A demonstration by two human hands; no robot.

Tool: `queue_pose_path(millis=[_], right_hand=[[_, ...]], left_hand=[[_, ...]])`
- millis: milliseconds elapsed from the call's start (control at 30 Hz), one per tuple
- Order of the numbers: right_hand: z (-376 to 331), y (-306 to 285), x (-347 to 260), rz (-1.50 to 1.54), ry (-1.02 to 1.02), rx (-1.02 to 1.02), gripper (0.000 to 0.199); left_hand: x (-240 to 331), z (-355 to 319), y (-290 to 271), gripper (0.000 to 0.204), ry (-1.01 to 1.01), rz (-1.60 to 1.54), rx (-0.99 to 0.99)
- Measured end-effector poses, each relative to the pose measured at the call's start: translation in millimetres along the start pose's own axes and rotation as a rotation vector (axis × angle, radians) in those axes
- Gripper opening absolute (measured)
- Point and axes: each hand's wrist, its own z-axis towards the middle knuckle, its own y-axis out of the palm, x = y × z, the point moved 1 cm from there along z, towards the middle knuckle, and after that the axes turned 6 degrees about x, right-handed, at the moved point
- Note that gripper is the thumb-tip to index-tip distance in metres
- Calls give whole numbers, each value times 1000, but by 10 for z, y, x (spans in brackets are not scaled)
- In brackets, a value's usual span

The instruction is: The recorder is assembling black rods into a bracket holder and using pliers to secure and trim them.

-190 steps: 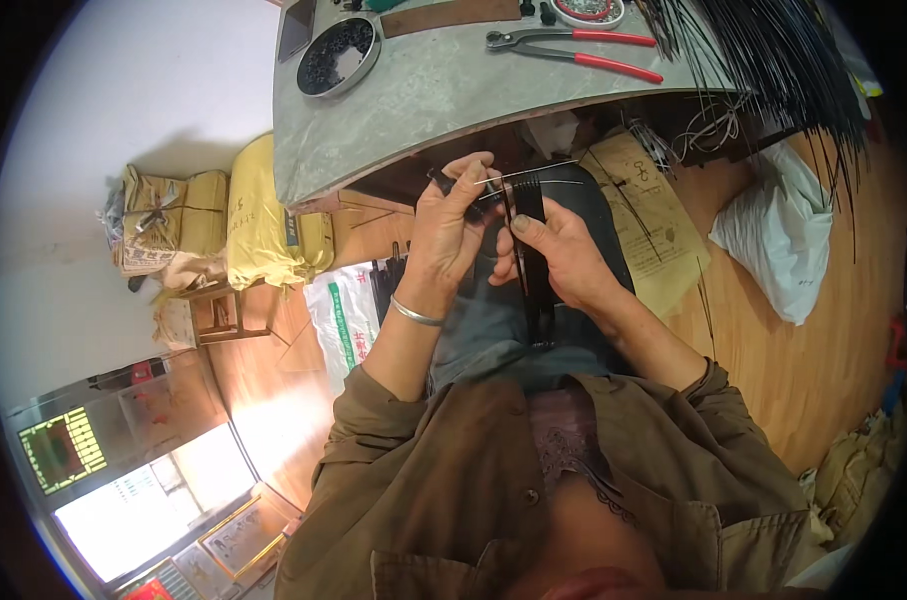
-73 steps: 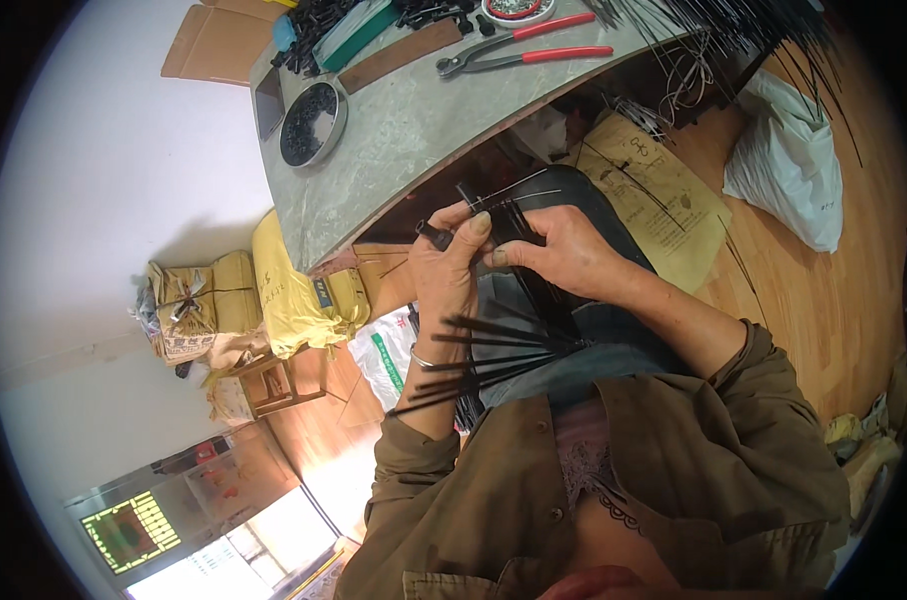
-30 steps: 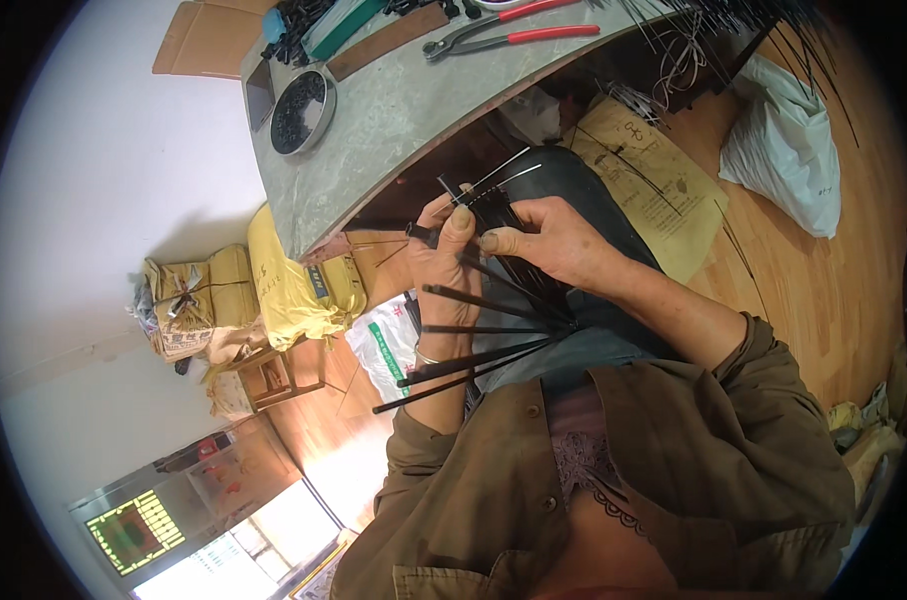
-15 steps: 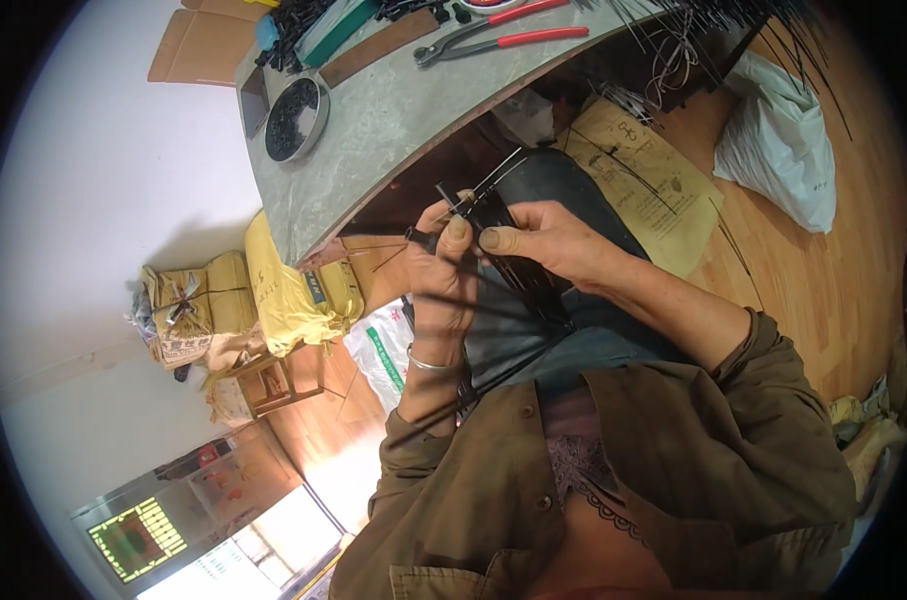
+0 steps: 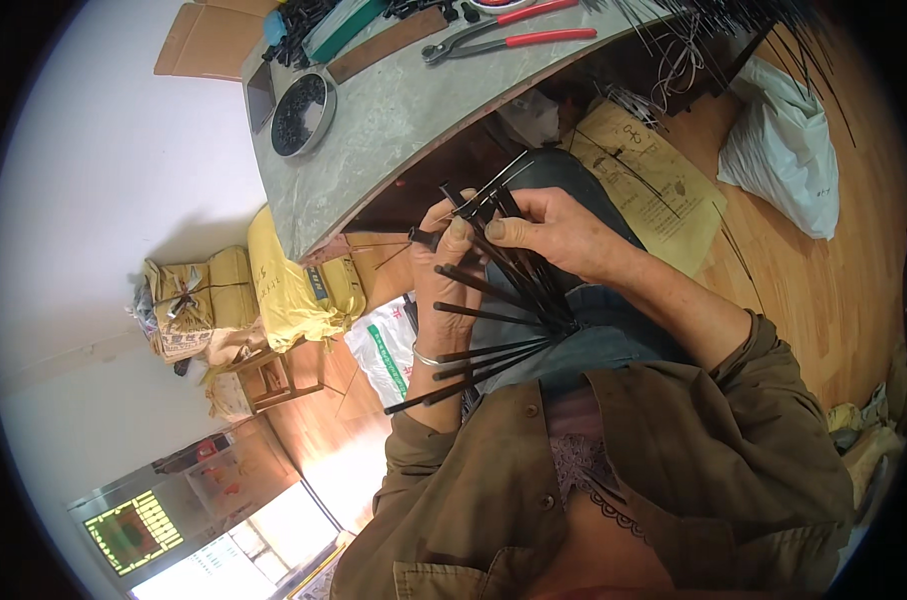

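Above my lap, both hands work on an umbrella frame [image 5: 532, 275], a set of slim black ribs that meet at a point near my lap. Several loose ribs fan out to the left of that point, across my left wrist. My left hand [image 5: 446, 255] is closed around the upper end, its thumb pressed on the black parts; a dark stub pokes out beside its fingers. My right hand [image 5: 564, 235] pinches the ribs right beside it, thumb on top. Thin wires stick out above the two thumbs. What lies under the fingers is hidden.
Ahead is a grey table [image 5: 394, 110] with a round bowl [image 5: 304, 115] of small black pieces and red-handled pincers [image 5: 509, 40]. A white sack [image 5: 782, 150] and brown paper [image 5: 644, 180] lie on the floor at right. Yellow packages [image 5: 284, 280] are stacked at left.
The loose ribs, smeared by motion before, now spread sharply in a fan to the left. Both hands keep their grip close together. The whole view has shifted slightly.
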Motion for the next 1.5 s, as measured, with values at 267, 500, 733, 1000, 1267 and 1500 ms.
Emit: queue_pose_path(millis=[267,500,733,1000,1267,1500], right_hand=[[-66,13,-132,-40,-15,-5,26],[-61,21,-192,24,2,-13,24],[-59,-15,-243,18,-30,-93,28],[-71,-1,-203,-43,-89,-74,31],[-82,-23,-153,-77,-13,-95,26],[-98,17,-110,-133,32,-46,24]], left_hand=[[-21,6,20,38,23,120,6],[0,0,54,35,-15,55,3],[-19,21,5,35,-30,72,-16],[-36,27,-2,38,-39,-4,-22],[-14,38,-18,34,-57,-15,-74],[-22,3,-18,36,-41,-9,-110]])
